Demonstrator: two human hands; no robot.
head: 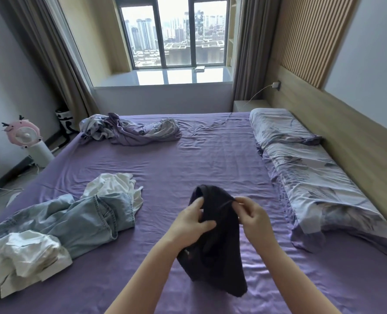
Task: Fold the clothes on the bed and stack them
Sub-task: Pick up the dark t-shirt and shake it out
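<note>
A black garment (219, 250) hangs in the air above the purple bed (188, 159), held by both hands. My left hand (191, 225) grips its left side, and my right hand (252, 217) pinches its upper edge between thumb and fingers. Unfolded light-blue jeans (74, 220) lie at the left of the bed. A white garment (117, 189) lies crumpled behind them, and another white garment (22, 259) lies at the near left corner.
A crumpled purple floral sheet (129, 130) lies at the far left of the bed. Two floral pillows (310, 168) line the right side along the wooden headboard. A pink fan (27, 137) stands on the floor at the left. A window is beyond.
</note>
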